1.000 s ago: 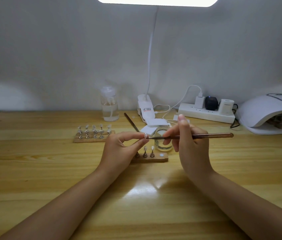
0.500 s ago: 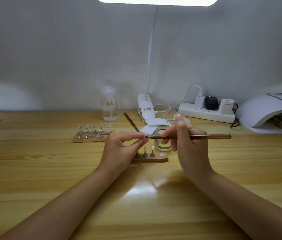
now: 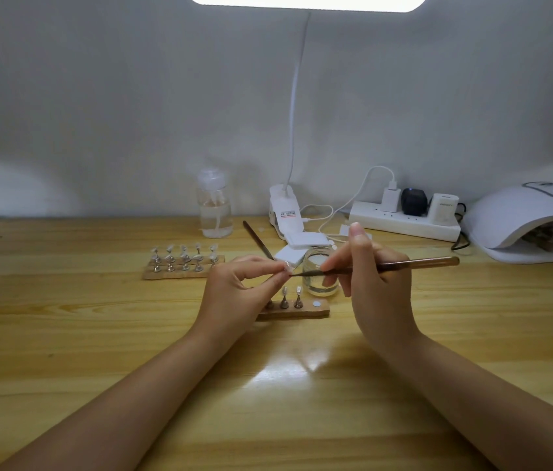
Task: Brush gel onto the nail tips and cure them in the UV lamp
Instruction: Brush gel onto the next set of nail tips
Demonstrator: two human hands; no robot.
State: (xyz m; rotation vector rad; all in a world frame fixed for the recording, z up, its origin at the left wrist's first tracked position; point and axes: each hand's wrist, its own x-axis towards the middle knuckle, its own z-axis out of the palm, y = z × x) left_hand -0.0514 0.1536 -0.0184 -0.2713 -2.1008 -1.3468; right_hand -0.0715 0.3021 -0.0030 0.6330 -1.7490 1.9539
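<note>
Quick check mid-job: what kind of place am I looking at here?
Probably a home or small-studio nail desk: a UV lamp at the right, wooden racks of nail tips on stands, and a brush in the right hand.

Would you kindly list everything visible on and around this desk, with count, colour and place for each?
Nail tip: one, pale, pinched in the left hand.
Brush: one, brown, in the right hand, bristles at the tip.
Glass jar: one, clear, behind the hands.
Near holder strip: one, wooden, under the hands, two stands with tips showing.
Far holder strip: one, wooden, left of centre, rows of stands.
Spare brush: one, dark, lying behind the jar.
Pump bottle: one, clear, by the wall.
Desk lamp: one, white, clip base at rear centre.
Power strip: one, white, rear right.
UV lamp: one, white, far right.
Table: one, wooden.
Left hand: one.
Right hand: one.
</note>
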